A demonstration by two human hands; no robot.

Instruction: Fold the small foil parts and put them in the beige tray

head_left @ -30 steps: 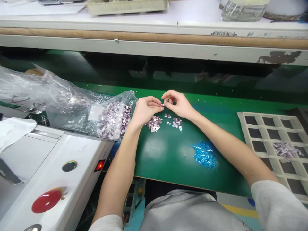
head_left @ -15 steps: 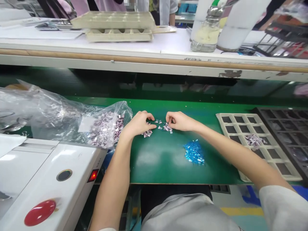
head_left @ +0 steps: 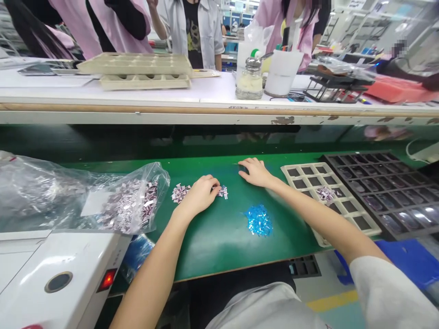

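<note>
At the near left corner of the table (head_left: 206, 262), a white machine (head_left: 82, 249) showed a lit red switch (head_left: 107, 279); beyond it, toward the table's left edge, lay a clear plastic bag (head_left: 161, 176), filled with many small purplish pieces (head_left: 128, 208); just right of the bag, a loose pile (head_left: 179, 193) of similar pieces lay on the table, between the near and far edges; beside that pile came the left hand (head_left: 203, 193), its fingers bent and lowered to a small cluster (head_left: 224, 192) of the pieces, which showed at the fingertips; I could not tell whether they grasped one; the right hand (head_left: 256, 172) was closer to the far edge, its thumb and fingers parted in a released pose; a heap of blue slivers (head_left: 259, 220) lay nearer the near edge; farther right, a cream tray (head_left: 375, 230) reached toward the near edge, more purplish pieces (head_left: 326, 193) gathered in its middle compartments, the right forearm crossing over its near part; just beside it, toward the table's right edge, lay a dark compartment tray (head_left: 364, 201).
</note>
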